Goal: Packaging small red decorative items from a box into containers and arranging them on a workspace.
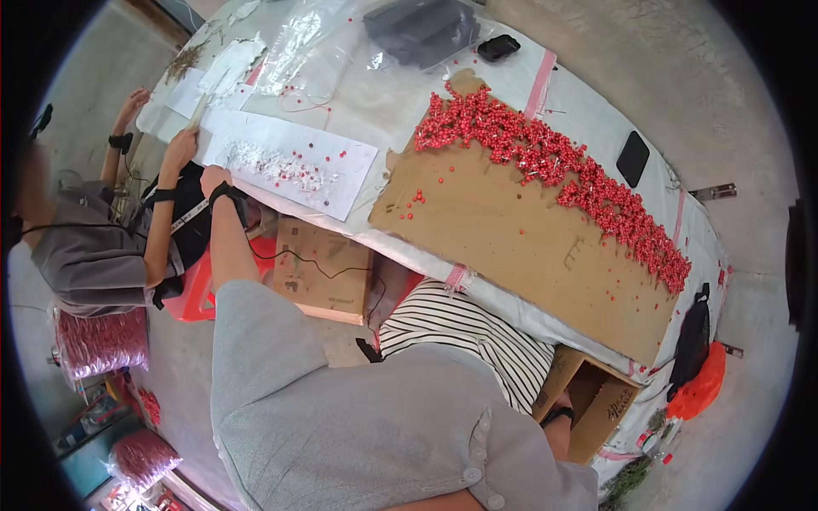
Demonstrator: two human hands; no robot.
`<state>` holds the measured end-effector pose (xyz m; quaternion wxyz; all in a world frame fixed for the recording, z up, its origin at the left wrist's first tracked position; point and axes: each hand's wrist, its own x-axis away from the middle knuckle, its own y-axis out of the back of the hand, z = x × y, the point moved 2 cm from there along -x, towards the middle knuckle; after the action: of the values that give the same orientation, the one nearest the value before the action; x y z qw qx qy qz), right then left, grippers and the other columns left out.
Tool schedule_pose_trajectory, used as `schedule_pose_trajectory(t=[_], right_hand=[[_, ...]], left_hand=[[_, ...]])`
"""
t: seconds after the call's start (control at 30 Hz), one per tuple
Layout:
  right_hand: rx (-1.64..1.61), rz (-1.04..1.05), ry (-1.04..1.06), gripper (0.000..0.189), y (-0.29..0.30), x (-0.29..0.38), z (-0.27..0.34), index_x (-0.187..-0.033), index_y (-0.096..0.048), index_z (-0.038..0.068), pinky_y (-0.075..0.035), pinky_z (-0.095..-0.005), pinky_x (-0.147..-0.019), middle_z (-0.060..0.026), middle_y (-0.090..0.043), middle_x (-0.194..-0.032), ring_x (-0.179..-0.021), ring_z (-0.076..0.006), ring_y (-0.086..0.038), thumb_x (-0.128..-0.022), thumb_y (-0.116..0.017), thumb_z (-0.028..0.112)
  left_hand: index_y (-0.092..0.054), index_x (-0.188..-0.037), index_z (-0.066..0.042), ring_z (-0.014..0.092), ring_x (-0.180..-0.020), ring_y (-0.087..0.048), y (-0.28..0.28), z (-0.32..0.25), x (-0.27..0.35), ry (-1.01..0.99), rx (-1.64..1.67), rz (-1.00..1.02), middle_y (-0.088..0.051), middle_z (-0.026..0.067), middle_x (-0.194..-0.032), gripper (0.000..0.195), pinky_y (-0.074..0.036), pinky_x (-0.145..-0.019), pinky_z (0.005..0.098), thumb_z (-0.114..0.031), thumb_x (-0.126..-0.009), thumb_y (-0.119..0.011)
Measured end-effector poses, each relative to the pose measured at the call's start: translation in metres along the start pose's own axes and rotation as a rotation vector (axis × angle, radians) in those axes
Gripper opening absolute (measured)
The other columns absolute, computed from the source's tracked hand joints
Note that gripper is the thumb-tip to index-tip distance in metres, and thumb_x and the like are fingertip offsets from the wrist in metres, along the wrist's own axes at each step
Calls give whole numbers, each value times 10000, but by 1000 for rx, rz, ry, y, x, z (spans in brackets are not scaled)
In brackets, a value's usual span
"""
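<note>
My left hand (pixel 216 179) is at the table's edge, by the left end of a white sheet (pixel 358 153) with white granules and loose red berries; its fingers are partly hidden. My right hand (pixel 562 401) reaches into an open cardboard box (pixel 597 409) beside my lap, its fingertips hidden by the box. Before me, a flat brown cardboard sheet (pixel 486 211) lies on the white-covered table. Along its far side runs a long pile of red berry sprigs (pixel 543 150), with a few loose berries nearer me.
At the left sits a co-worker, one hand (pixel 182 148) on a flat stick (pixel 199 112). A black phone (pixel 632 158), a black device (pixel 498 48) and clear plastic bags (pixel 307 51) lie on the table. A closed carton (pixel 323 268) and a red stool (pixel 195 287) stand below its near edge.
</note>
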<state>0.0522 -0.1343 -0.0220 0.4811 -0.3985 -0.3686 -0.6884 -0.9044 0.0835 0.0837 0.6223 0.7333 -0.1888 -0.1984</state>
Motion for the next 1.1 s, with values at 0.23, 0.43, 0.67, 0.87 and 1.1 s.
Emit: schedule_pose_trajectory(t=[0.23, 0.43, 0.67, 0.87, 1.1], right_hand=[[167, 28, -71, 433, 8, -7, -8, -1090, -413, 87, -434, -320, -640, -76, -519, -906, -762, -204, -509, -686, -567, 103], [188, 144, -8, 530, 5, -26, -12, -1145, -341, 89, -443, -324, -617, -88, -486, -999, -799, -207, -511, -679, -588, 143], [442, -51, 113, 520, -3, -11, 9, -1154, -289, 90, -333, -234, -341, -54, -504, -634, -443, -115, -450, -698, -535, 129], [284, -61, 304, 538, 16, 8, -24, -1149, -284, 52, -353, -232, -378, -33, -465, -571, -434, -103, -433, -667, -522, 94], [191, -135, -60, 610, 75, -5, -116, -1121, -317, 61, -408, -265, -431, -93, -531, -636, -523, -169, -529, -586, -585, 181]], left_hand=[[-595, -709, -19, 244, -664, -570, 36, 12, 41, 0, 85, -149, -585, 127, -729, 236, -456, -597, 319, -249, -662, -570], [-525, -890, -26, 103, -651, -532, 63, -42, 160, 288, 1658, 464, -564, 33, -783, 178, -443, -588, 214, -153, -766, -518], [-511, -940, -21, 119, -744, -532, 68, -248, 312, -114, 1601, 1162, -557, 32, -820, 219, -422, -694, 236, -173, -784, -498], [-485, -967, 30, 139, -808, -524, 88, -395, 538, -529, 1166, 2074, -543, 82, -890, 235, -421, -734, 245, -118, -784, -487], [-482, -956, 37, 145, -832, -524, 72, -445, 786, -995, 531, 2909, -524, 102, -947, 210, -415, -777, 243, -73, -778, -479]])
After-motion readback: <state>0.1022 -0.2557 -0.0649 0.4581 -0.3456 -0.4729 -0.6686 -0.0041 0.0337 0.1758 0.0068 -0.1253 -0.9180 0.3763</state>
